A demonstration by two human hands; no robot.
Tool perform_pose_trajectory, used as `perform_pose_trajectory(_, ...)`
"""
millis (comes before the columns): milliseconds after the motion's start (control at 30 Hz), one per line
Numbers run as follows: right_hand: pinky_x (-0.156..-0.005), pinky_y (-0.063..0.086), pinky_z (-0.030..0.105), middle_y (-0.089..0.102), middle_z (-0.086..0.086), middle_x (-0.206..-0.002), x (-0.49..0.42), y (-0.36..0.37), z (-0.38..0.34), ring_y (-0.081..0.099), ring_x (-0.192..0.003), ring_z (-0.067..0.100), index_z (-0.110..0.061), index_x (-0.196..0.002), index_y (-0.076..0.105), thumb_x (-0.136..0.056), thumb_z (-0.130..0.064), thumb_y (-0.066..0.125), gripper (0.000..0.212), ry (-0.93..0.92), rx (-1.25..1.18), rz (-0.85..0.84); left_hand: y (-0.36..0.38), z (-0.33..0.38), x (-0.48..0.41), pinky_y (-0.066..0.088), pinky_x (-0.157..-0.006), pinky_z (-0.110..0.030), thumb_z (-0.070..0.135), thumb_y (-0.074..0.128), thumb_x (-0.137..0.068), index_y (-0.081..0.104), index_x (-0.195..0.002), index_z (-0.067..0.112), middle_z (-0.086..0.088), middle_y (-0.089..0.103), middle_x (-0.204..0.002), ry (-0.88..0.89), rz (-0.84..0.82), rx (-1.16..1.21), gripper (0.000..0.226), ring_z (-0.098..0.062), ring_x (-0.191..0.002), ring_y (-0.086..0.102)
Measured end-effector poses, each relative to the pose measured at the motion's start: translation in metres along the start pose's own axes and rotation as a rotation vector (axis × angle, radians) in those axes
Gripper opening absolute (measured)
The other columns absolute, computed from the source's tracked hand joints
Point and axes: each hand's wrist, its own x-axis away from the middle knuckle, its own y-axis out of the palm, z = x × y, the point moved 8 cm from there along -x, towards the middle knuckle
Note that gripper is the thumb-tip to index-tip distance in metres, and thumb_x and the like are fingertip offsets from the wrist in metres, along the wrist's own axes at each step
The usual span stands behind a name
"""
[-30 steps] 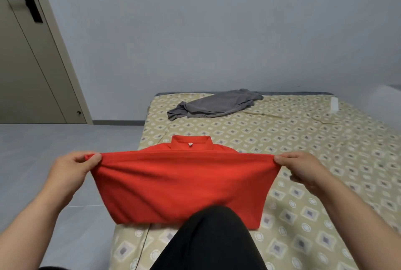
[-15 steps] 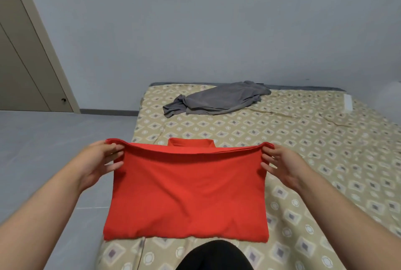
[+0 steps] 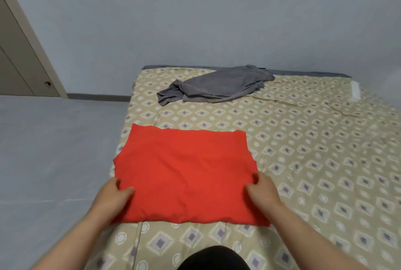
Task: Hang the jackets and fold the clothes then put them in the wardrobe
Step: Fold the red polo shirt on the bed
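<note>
Bed with a beige diamond-print cover, seen from its near end. Red garment lies flat on it, folded into a rough rectangle, close to the near left corner; its left side runs along the bed's left edge, and its near hem stops a little short of the near edge.

Hands well apart, one at each side of the red garment, both towards its near end. Left hand straddles the left side of the cloth, thumb laid on top, one finger showing just beyond the edge: a grip on the cloth. Right hand sits over the right side, thumb and forefinger curled onto the upper surface (the other fingers are hidden, so how far they go under I cannot tell); it too holds the cloth.

Grey garment lies crumpled near the far edge of the bed, left of centre, well apart from the red one. Small white object at the far right corner, too small to identify. Grey floor beside the left edge; door at far left. Dark rounded shape at the near edge, between the forearms.
</note>
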Motion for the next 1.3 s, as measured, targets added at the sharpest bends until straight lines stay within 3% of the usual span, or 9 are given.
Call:
perform_pose_trajectory(133,-0.069,0.053,0.036,0.067,0.001,-0.087,0.040,0.006,0.060,0.065,-0.075,0.019,-0.014,-0.095,0.061,-0.089,-0.046,0.061,0.033,0.154,0.005,0.014,-0.006,-0.045,0.021,0.048,-0.070,-0.039,0.028,0.071,-0.086,0.065,-0.095,0.010,-0.012,0.070,-0.091,-0.119,0.076,-0.086,0.021,-0.032,-0.080,0.065)
perform_pose_trajectory(267,-0.060,0.050,0.035,0.071,0.008,-0.076,0.055,0.014,0.053,0.062,-0.065,0.021,-0.006,-0.097,0.070,-0.097,-0.027,0.062,0.023,0.326,-0.487,-0.239,-0.007,-0.043,0.040,0.051,-0.067,-0.037,0.021,0.064,-0.095,0.068,-0.088,0.004,-0.015,0.072,-0.081,-0.252,-0.061,0.191,0.019,-0.030,-0.069,0.067)
perform_pose_trajectory(333,-0.050,0.048,0.029,0.068,0.013,-0.079,0.059,0.002,0.042,0.060,-0.063,0.022,-0.007,-0.102,0.066,-0.097,-0.019,0.061,0.014,0.414,-0.691,-0.236,-0.013,-0.034,0.046,0.044,-0.055,-0.031,0.016,0.059,-0.097,0.061,-0.082,0.003,-0.012,0.062,-0.063,-0.319,-0.091,0.349,0.020,-0.024,-0.051,0.055)
perform_pose_trajectory(467,-0.043,0.044,0.025,0.061,0.008,-0.066,0.055,-0.046,0.004,0.051,-0.045,0.018,-0.008,-0.112,0.058,-0.097,-0.008,0.054,0.016,0.250,-0.762,-0.168,-0.050,0.005,0.053,0.041,-0.042,-0.025,0.003,0.054,-0.095,0.050,-0.087,0.010,-0.010,0.048,-0.052,-0.232,0.046,0.520,0.011,-0.018,-0.033,0.042)
perform_pose_trajectory(600,-0.049,0.051,0.027,0.061,0.005,-0.070,0.063,-0.100,-0.033,0.055,-0.053,0.014,-0.021,-0.114,0.058,-0.092,-0.004,0.055,0.027,0.102,-0.895,-0.083,-0.093,0.046,0.072,0.044,-0.036,-0.016,-0.003,0.052,-0.091,0.047,-0.120,0.035,-0.002,0.052,-0.043,-0.172,0.093,0.907,0.048,-0.009,-0.030,0.045)
perform_pose_trajectory(733,-0.057,0.050,0.026,0.066,0.006,-0.088,0.078,-0.142,-0.064,0.061,-0.070,0.015,-0.018,-0.093,0.069,-0.096,-0.007,0.053,0.020,-0.045,-1.019,-0.035,-0.128,0.087,0.093,0.052,-0.045,-0.013,0.005,0.048,-0.099,0.059,-0.097,0.017,0.001,0.062,-0.049,-0.062,0.066,1.178,0.016,-0.006,-0.041,0.060)
perform_pose_trajectory(900,-0.059,0.045,0.027,0.069,-0.002,-0.067,0.098,-0.179,-0.089,0.068,-0.064,0.014,-0.020,-0.081,0.066,-0.095,-0.023,0.051,0.021,-0.131,-1.209,0.013,-0.156,0.130,0.118,0.057,-0.058,-0.015,0.006,0.045,-0.100,0.057,-0.087,0.008,0.000,0.069,-0.059,0.064,-0.003,1.358,0.018,-0.007,-0.056,0.069)
perform_pose_trajectory(1100,-0.058,0.042,0.025,0.071,0.000,-0.068,0.104,-0.194,-0.097,0.069,-0.066,0.015,-0.017,-0.085,0.060,-0.103,-0.035,0.036,0.035,-0.137,-1.352,-0.033,-0.162,0.148,0.126,0.059,-0.069,-0.020,0.003,0.044,-0.097,0.056,-0.085,-0.001,-0.008,0.072,-0.067,0.088,-0.063,1.503,0.017,-0.017,-0.063,0.073)
perform_pose_trajectory(1300,-0.068,0.045,0.029,0.075,0.004,-0.077,0.079,-0.148,-0.088,0.065,-0.080,0.020,-0.014,-0.097,0.061,-0.104,-0.036,0.032,0.037,0.023,-1.251,-0.172,-0.122,0.134,0.100,0.059,-0.072,-0.029,0.003,0.044,-0.096,0.057,-0.084,-0.001,-0.012,0.066,-0.085,-0.047,-0.092,1.396,0.018,-0.017,-0.060,0.072)
